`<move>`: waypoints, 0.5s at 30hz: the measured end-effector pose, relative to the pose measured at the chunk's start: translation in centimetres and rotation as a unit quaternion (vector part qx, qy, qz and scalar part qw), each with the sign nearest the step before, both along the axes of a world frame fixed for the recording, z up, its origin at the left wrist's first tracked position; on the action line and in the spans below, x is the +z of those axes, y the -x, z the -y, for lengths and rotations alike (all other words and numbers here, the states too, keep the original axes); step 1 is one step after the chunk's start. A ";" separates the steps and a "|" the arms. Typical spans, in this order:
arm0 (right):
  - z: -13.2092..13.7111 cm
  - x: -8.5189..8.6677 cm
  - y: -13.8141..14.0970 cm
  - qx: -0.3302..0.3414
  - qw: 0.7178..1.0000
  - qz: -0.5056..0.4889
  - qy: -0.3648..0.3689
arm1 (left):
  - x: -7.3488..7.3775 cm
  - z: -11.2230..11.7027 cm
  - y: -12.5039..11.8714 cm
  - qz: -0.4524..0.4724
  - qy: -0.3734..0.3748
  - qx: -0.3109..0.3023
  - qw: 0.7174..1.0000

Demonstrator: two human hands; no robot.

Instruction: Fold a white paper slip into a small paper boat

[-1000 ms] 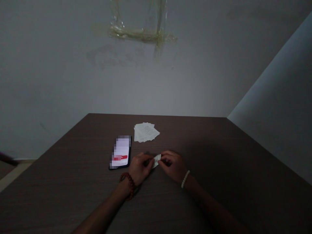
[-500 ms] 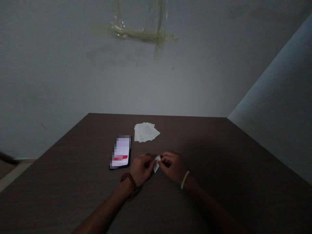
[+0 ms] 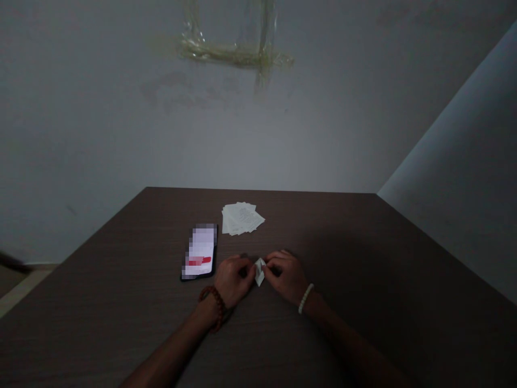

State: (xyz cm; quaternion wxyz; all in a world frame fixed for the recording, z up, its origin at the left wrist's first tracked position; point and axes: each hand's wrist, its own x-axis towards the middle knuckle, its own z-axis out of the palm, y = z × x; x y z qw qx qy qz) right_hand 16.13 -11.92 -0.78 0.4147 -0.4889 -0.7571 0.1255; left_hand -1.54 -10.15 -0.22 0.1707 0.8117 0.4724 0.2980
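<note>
A small folded piece of white paper [image 3: 259,273] is held just above or on the table between my two hands; which of these I cannot tell. My left hand [image 3: 233,280] pinches its left edge between thumb and fingers, and a dark red bead bracelet circles that wrist. On the opposite edge, my right hand [image 3: 286,276] pinches the same paper, with a pale bead bracelet on the wrist. My fingertips cover parts of the folds.
Beyond my hands, a spread pile of white printed paper slips [image 3: 242,218] lies on the dark brown table [image 3: 323,210]. Left of my left hand is a phone [image 3: 201,251] with a lit screen. A wall [image 3: 258,140] with tape stands behind the table.
The folded paper looks slightly more opened out between my fingertips, its shape now more like a diamond. Both hands stay in nearly the same place.
</note>
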 end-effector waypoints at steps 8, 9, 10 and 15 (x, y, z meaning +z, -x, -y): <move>0.0 -0.1 0.0 0.005 1.000 0.001 -0.020 | 0.2 0.1 -0.2 -0.018 -0.002 -0.006 1.000; 0.0 -0.1 0.0 0.007 1.000 0.004 -0.023 | 0.2 0.2 -0.2 -0.022 -0.002 -0.006 1.000; 0.0 -0.2 0.0 0.007 1.000 0.005 -0.025 | 0.2 0.1 -0.2 -0.025 -0.002 -0.006 1.000; -0.1 -0.3 -0.1 0.004 1.000 -0.002 -0.028 | 0.3 0.0 -0.1 -0.020 0.002 -0.003 1.000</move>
